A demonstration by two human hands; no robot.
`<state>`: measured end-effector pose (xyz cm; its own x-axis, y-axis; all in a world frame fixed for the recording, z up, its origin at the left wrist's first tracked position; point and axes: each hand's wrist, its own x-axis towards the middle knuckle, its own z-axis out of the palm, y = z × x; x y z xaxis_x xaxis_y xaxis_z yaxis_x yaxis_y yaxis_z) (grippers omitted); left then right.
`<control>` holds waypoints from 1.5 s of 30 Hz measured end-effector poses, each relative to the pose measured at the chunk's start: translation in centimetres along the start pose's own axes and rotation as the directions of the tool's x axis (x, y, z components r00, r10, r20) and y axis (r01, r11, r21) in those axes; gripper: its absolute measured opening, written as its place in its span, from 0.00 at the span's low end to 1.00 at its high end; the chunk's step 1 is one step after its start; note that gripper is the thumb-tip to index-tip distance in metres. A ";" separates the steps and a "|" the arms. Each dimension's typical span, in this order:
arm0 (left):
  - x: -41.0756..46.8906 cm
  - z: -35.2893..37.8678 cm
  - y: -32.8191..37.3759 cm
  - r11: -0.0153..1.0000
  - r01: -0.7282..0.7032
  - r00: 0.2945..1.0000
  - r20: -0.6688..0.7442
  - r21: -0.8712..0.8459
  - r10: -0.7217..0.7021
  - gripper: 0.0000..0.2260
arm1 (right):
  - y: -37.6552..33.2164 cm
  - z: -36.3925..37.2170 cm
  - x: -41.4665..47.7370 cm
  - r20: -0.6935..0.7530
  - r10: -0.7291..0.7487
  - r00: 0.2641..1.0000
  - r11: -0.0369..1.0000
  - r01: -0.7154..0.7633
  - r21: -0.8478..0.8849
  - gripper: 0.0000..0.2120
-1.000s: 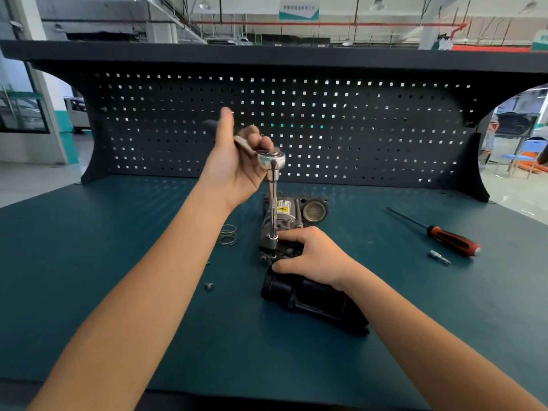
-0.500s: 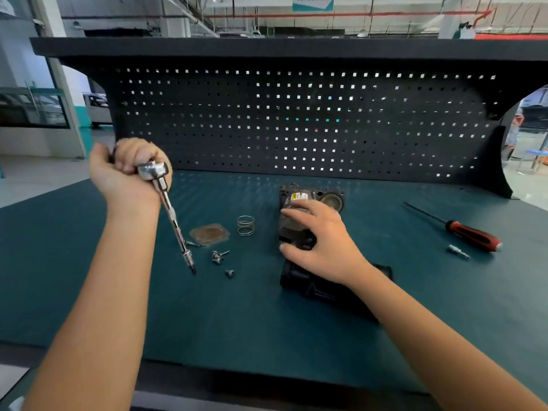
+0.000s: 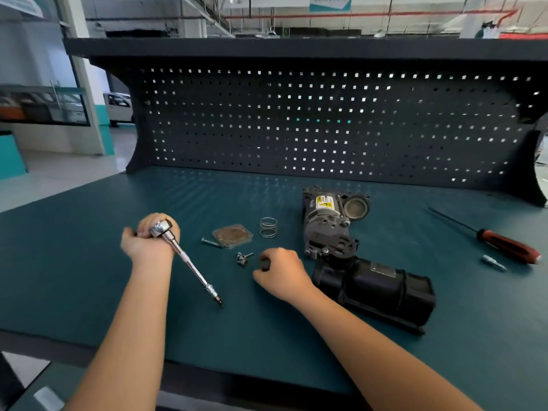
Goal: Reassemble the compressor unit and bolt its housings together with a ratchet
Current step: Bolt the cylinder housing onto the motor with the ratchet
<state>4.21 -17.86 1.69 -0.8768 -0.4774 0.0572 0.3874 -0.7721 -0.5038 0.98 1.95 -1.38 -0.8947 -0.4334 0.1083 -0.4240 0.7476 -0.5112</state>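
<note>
The person's left hand [image 3: 148,241] is clenching the ratchet [image 3: 184,259] by its handle above the bench [image 3: 89,277], while the right hand [image 3: 280,272] is curling down beside the loose bolts [image 3: 243,258], whether pinching one I cannot tell, the compressor unit [image 3: 329,229] lying just to its right.

Two hands [image 3: 149,243] [image 3: 278,272], one ratchet [image 3: 187,260].

The ratchet [image 3: 189,264] in the left hand [image 3: 148,241] shone chrome; right of it, the grey compressor unit [image 3: 324,229] bore a yellow label [image 3: 324,203].
</note>
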 end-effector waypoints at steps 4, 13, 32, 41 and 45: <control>0.2 -0.4 -0.1 0.996 -0.059 0.994 -0.091 0.071 0.065 0.27 | -0.2 0.3 1.0 -0.047 0.049 0.998 0.985 -0.040 0.167 0.14; -0.1 -1.2 0.6 0.960 -0.166 0.951 -0.221 0.225 0.216 0.30 | 0.7 1.0 2.3 -0.002 0.196 0.981 0.797 -0.158 0.583 0.16; 0.0 -1.5 0.2 0.824 -0.190 0.888 -0.265 0.534 0.376 0.16 | -2.1 -0.8 1.7 -0.021 -0.128 0.992 0.927 0.112 -0.357 0.11; 0.4 -2.1 0.1 0.770 -0.146 0.881 -0.272 0.621 0.386 0.16 | 1.8 -11.2 -5.2 -0.568 -0.363 0.739 0.778 0.576 0.252 0.14; 0.5 -2.2 0.1 0.766 -0.161 0.873 -0.272 0.623 0.405 0.16 | 7.2 -13.9 -4.8 -0.472 -0.123 0.873 0.805 0.366 0.466 0.10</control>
<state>3.23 -17.26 -0.24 -0.6857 -0.6152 -0.3890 0.6154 -0.7754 0.1417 0.29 16.40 6.25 -0.7950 -0.2327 0.5602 -0.6034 0.2088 -0.7696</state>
